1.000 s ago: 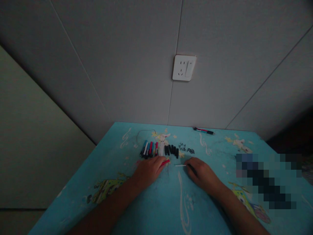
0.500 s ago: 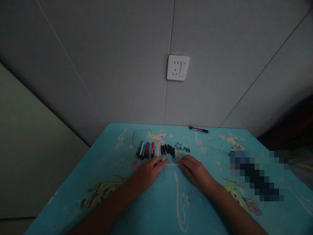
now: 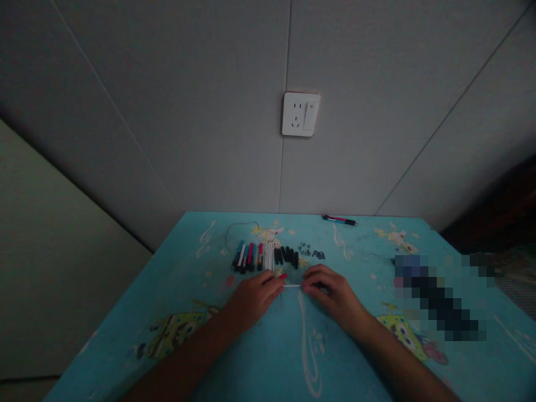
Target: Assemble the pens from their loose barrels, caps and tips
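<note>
A thin white pen refill [image 3: 292,286] lies crosswise just above the table, between my two hands. My left hand [image 3: 257,295] is closed, its thumb and fingers pinched at the refill's left end. Past those fingertips a small red piece [image 3: 283,276] sticks out, perhaps a pen part; the rest of it is hidden. My right hand [image 3: 330,290] pinches the refill's right end with curled fingers. Just beyond the hands are a row of blue, white and red pen barrels [image 3: 250,257], white refills [image 3: 269,254], black grips [image 3: 287,255] and small dark parts [image 3: 312,251].
The blue patterned tablecloth [image 3: 268,357] covers the table, which meets a grey wall with a socket [image 3: 300,114]. Two pens [image 3: 340,220] lie near the back edge. At the right is a blurred-out dark object [image 3: 439,301].
The left fingers have come to the refill's left end, which was free before, and a red piece now shows beside them. The right hand stays on the other end.
</note>
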Motion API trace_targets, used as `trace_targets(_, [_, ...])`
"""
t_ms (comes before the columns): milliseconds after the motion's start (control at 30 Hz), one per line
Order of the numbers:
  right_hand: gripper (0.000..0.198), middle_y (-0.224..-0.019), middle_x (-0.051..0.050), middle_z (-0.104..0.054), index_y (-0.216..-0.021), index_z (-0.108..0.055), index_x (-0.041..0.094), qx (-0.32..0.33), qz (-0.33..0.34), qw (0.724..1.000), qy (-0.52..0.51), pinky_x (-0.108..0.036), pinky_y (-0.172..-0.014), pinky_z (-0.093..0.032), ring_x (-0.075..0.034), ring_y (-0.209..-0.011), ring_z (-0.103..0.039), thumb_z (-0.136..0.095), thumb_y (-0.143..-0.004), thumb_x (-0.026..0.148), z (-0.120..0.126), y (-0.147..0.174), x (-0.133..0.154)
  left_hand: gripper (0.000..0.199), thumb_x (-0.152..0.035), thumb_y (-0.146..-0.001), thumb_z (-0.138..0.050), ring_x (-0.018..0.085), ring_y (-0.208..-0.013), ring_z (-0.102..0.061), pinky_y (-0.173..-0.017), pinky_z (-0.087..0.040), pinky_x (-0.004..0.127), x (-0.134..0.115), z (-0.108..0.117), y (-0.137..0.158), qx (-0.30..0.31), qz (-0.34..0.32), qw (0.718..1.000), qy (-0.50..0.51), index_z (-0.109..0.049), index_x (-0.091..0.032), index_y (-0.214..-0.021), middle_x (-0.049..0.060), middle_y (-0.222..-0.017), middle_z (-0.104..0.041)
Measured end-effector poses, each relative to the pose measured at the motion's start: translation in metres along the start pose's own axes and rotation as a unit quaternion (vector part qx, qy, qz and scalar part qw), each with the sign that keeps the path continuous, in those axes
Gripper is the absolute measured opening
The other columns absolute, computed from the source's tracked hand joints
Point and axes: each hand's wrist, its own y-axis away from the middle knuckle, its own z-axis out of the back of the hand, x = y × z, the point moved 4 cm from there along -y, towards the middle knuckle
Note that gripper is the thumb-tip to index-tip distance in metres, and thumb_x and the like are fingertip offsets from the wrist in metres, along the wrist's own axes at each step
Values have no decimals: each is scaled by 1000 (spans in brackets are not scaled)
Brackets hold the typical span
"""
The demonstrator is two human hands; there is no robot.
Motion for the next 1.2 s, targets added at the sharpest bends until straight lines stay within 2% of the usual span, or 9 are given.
trace_targets(133, [19, -108, -7, -61, -103, -69, 23, -52, -42, 997, 39, -32, -87, -50, -19, -100, -61, -53, -94, 25, 28, -1, -16, 29, -31, -101, -40, 13, -78, -63, -68, -50, 21, 9, 7, 1, -48, 37, 996, -72, -63, -21, -113, 4, -88, -61])
trace_targets(267, [26, -105, -7, -66, -117, -62, 23, -81, -78, 987, 117, -33, -82, -52, -20, -92, -65, -55, -92, 27, 50, 4, -37, 30, -32, -100, -40, 14, -79, -64, -68, -50, 23, 12, 8, 2, -52, 54, 992, -99, -62, -22, -117, 5, -91, -63])
trace_targets(500, [13, -87, -5, -68, -90, -68, 22, 42, -34, 945, 323, -32, -75, -50, -20, -79, -65, -57, -92, 28, 32, 4, -33, 29, -34, -101, -39, 14, -76, -63, -62, -45, 23, 9, 5, 2, -14, 65, 990, -121, -63, -24, -114, 2, -89, -63])
trace_targets(633, [14, -86, -4, -67, -92, -67, 22, 23, -26, 964, 265, -30, -73, -50, -18, -78, -63, -57, -92, 31, 29, 2, -24, 29, -34, -101, -39, 13, -76, -63, -58, -42, 23, 7, 6, 2, -2, 69, 990, -124, -64, -24, -111, 2, -89, -63])
trace_targets(767, [21, -82, -4, -67, -93, -63, 20, -179, -66, 963, 190, -30, -68, -50, -18, -72, -61, -63, -88, 40, 55, 6, -20, 29, -33, -101, -40, 13, -75, -63, -58, -43, 22, 9, 5, 2, -13, 61, 991, -122, -64, -24, -114, 2, -88, -63])
trace_targets(800, [21, -81, -4, -67, -91, -64, 20, -196, -74, 961, 179, -30, -67, -49, -19, -71, -61, -65, -87, 41, 60, 8, -19, 29, -33, -101, -40, 13, -74, -63, -59, -43, 22, 9, 4, 2, -17, 56, 991, -120, -64, -23, -114, 3, -88, -63])
trace_targets(933, [18, -83, -5, -68, -91, -68, 23, -118, -40, 979, 161, -33, -70, -50, -20, -73, -63, -64, -87, 40, 59, 9, -8, 29, -32, -100, -41, 13, -73, -62, -59, -45, 22, 10, 4, 2, -29, 42, 992, -117, -64, -22, -114, 3, -86, -62])
trace_targets(1067, [19, -88, -6, -69, -94, -67, 23, -217, -41, 963, 156, -34, -73, -49, -21, -77, -62, -57, -92, 39, 63, 12, -2, 28, -31, -100, -41, 13, -73, -63, -60, -46, 22, 9, 6, 2, -22, 39, 992, -119, -64, -21, -112, 3, -86, -63])
trace_targets(1200, [27, -80, -5, -70, -93, -64, 21, -126, -113, 986, 9, -32, -70, -50, -20, -71, -64, -54, -92, 46, 46, 5, -18, 28, -31, -100, -41, 13, -74, -63, -61, -47, 23, 8, 6, 2, -18, 36, 993, -115, -63, -21, -116, 3, -87, -63])
